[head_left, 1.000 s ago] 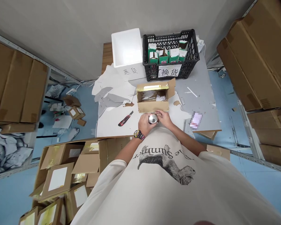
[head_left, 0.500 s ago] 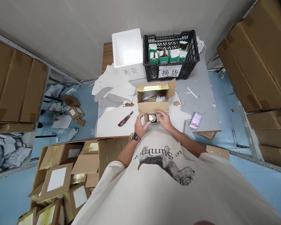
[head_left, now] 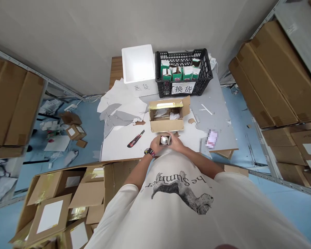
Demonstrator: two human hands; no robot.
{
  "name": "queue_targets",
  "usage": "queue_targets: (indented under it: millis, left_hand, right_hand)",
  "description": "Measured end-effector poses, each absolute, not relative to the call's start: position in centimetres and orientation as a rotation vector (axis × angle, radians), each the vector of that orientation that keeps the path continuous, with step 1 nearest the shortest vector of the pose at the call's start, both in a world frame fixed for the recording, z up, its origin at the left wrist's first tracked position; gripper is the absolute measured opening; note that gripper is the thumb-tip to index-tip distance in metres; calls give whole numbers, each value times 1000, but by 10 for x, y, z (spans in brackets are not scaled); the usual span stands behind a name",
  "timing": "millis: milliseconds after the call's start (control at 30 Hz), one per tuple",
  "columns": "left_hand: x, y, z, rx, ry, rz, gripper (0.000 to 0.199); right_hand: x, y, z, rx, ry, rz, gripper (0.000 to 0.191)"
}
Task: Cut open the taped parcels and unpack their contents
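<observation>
Small box (head_left: 169, 140) near the table's (head_left: 217, 107) 6 o'clock edge, at 6 o'clock from the open carton (head_left: 167, 126); our left hand (head_left: 155, 144) grips its 9 o'clock side and our right hand (head_left: 176, 143) its 3 o'clock side. We judge it best to press both walls evenly and lightly, keeping the box level and the shiny ball (head_left: 164, 140) untouched. Its mouth faces up toward us; with its depth hidden, we cannot tell the long axis
</observation>
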State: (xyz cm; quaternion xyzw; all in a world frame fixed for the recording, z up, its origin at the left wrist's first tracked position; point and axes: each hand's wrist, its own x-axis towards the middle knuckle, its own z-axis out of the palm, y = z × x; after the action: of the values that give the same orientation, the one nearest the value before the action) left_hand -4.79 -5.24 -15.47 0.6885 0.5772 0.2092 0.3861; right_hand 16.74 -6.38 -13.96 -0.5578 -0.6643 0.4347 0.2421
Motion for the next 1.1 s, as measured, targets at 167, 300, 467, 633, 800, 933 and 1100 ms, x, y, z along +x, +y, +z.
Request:
queue_targets:
  millis: [167,300,467,633,800,933,1100]
  left_hand:
    - [-69,-76,-120,1864,1366,351,73]
    - [-80,-74,-65,1929,1195,536,72]
    - [-68,-25,-1,2098,899,724,78]
    - [-20,52,32,2303,725,725,86]
    - [53,159,46,2376,789,901,83]
    - [115,271,52,2278,889,1079,83]
    - [126,357,42,2061,945,1203,90]
  right_hand:
    - [161,-96,-108,-1543,-1761,1289,102]
    - [166,-107,-47,-1479,-1784,1216,115]
    - [190,-94,36,-1477,-1842,922,122]
    - [227,-54,82,-1586,-1949,578,99]
    - [277,50,113,-1606,-2030,302,79]
    - [319,179,131,-1525,-2024,224,66]
    - [354,352,120,-1406,-1872,284,70]
